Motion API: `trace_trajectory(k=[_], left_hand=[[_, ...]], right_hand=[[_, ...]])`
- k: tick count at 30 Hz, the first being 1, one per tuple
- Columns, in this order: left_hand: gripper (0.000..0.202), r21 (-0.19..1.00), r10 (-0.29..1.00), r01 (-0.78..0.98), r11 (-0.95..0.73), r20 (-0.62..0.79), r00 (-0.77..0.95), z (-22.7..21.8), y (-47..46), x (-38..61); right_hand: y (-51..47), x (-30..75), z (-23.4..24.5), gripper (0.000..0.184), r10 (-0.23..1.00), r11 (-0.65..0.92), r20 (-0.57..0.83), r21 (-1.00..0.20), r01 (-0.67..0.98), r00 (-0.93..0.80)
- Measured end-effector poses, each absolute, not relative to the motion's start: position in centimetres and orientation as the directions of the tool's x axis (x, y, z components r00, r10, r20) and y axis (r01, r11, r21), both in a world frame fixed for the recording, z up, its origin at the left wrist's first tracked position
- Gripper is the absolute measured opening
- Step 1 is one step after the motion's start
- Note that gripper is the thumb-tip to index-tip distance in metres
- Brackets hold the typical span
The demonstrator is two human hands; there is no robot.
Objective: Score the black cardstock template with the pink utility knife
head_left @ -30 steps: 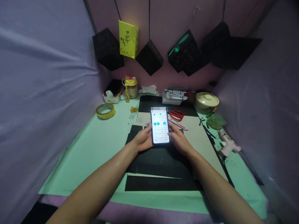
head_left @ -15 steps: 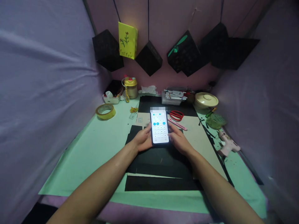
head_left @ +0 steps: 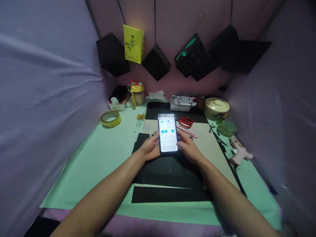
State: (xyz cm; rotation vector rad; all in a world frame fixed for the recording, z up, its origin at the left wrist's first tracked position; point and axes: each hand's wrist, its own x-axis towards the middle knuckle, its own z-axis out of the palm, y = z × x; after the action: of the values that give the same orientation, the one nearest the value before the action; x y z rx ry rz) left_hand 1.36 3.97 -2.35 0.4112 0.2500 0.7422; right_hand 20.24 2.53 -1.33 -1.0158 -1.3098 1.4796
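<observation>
A lit smartphone [head_left: 168, 135] is held upright between both hands above the table, its screen full of icons. My left hand [head_left: 151, 146] grips its left edge, with the fingers behind it. On the other side my right hand [head_left: 188, 146] closes round the right edge, thumb at the lower right of the screen. Black card sheets [head_left: 170, 171] lie beneath the hands on a pale board [head_left: 214, 148]. Just behind the phone, to the right, are red-handled scissors [head_left: 185, 122] and a pink pen-like tool [head_left: 188, 132].
A tape roll [head_left: 111, 118] lies at left. Along the back stand a yellow-lidded cup [head_left: 137, 93], a box of white markers [head_left: 183, 102] and a lidded bowl [head_left: 217, 106]. A glue gun [head_left: 240, 151] lies at right. Black boxes [head_left: 156, 62] and a yellow one [head_left: 133, 44] hang above.
The view has shifted very slightly. My right thumb has moved a little toward the lower edge of the screen; both hands still hold the phone in place.
</observation>
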Motion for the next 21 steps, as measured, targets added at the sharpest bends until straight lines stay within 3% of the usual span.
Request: trace_trajectory(k=[21], left_hand=[[0.059,0.459,0.687,-0.586,0.668,-0.077,0.723,-2.03,3.86,1.29]], right_hand=[[2.60,20.21,-1.56,0.059,0.961,-0.107,-0.057,-0.979,-0.173,-0.270]])
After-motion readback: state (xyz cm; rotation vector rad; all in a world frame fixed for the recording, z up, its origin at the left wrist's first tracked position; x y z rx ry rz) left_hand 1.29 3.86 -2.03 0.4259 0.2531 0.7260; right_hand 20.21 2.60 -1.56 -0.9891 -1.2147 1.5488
